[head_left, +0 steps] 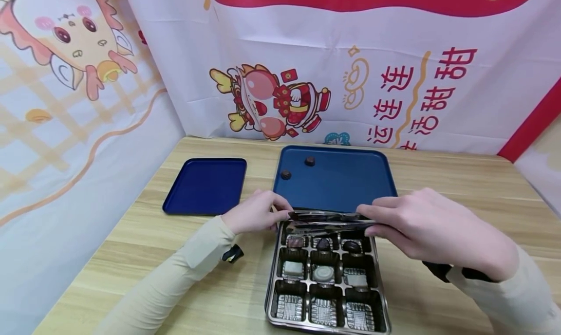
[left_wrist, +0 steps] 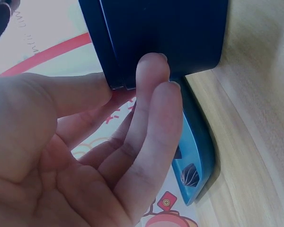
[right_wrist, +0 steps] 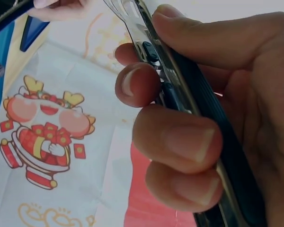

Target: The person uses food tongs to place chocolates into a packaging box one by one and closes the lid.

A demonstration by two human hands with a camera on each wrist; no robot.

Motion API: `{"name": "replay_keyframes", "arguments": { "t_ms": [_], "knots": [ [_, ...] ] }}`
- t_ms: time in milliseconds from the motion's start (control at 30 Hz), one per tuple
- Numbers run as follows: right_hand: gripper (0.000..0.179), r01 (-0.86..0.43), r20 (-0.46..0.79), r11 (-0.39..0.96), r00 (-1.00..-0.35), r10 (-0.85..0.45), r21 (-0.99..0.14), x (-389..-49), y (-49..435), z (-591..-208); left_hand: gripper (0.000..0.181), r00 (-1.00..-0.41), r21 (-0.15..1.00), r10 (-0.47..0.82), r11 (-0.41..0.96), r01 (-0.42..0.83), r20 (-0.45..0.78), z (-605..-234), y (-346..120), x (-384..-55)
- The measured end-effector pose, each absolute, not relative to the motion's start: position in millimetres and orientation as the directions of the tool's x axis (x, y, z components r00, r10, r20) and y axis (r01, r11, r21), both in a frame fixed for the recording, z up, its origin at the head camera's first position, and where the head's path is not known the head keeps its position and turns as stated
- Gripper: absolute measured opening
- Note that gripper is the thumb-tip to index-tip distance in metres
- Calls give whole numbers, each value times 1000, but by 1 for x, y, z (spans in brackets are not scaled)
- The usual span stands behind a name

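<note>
A dark chocolate box (head_left: 273, 276) with a clear-looking compartment tray lies in front of me in the head view. Dark chocolates (head_left: 323, 244) fill its back row and white chocolates (head_left: 324, 273) the middle row; the front row shows bare ridged bottoms. My left hand (head_left: 258, 211) pinches the box's back left corner, and its other fingers lie along the dark blue side (left_wrist: 180, 28) in the left wrist view. My right hand (head_left: 420, 223) grips metal tongs with dark ribbed handles (right_wrist: 180, 85). The tongs lie sideways above the box's back edge, tips toward my left hand.
Behind the box sits a large blue tray (head_left: 342, 179) with two dark chocolates (head_left: 309, 160) at its left part. A smaller dark blue tray (head_left: 206, 186) lies left of it. Printed cloth (head_left: 175, 43) hangs behind and beside the wooden table (head_left: 460, 179).
</note>
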State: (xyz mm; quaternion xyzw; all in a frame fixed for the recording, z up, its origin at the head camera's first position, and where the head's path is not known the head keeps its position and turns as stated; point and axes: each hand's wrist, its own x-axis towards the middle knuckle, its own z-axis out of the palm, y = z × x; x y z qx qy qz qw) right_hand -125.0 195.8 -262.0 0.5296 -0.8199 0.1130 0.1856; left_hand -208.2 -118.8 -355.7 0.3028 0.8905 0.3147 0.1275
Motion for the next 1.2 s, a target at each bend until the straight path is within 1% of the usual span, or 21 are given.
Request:
{"name": "replay_keyframes", "arguments": {
  "t_ms": [133, 233, 400, 433, 567, 633, 767, 933, 1000, 1200],
  "knots": [
    [28, -928, 406, 373, -346, -846, -13, -121, 195, -268, 14, -778, 653, 627, 605, 456, -38, -355, -119, -207],
    [21, -938, 370, 343, -335, -866, -46, -117, 194, -274, 15, -771, 657, 635, 596, 462, -34, -355, -119, -206],
    [15, -954, 336, 296, -292, -896, -39, -112, 192, -283, 15, -767, 662, 641, 589, 465, -31, -354, -119, -206],
    [16, -955, 330, 293, -288, -899, -38, -111, 191, -284, 15, -768, 661, 640, 588, 465, -30, -354, -119, -206],
    [10, -958, 305, 281, -284, -909, -54, -107, 188, -286, 14, -769, 660, 639, 589, 466, -26, -354, -120, -207],
    [10, -960, 288, 275, -279, -916, -54, -105, 186, -286, 14, -769, 660, 639, 588, 468, -24, -354, -120, -208],
    [12, -966, 272, 257, -251, -929, -16, -103, 181, -288, 14, -773, 658, 633, 593, 463, -27, -354, -119, -208],
    [14, -966, 268, 256, -255, -929, -31, -99, 174, -292, 14, -779, 656, 626, 602, 455, -35, -353, -119, -207],
    [10, -966, 268, 256, -255, -929, -33, -98, 172, -293, 14, -779, 654, 626, 605, 454, -37, -352, -119, -206],
    [13, -970, 266, 240, -223, -938, 33, -96, 170, -296, 15, -779, 651, 626, 607, 456, -37, -352, -119, -207]
  ]
}}
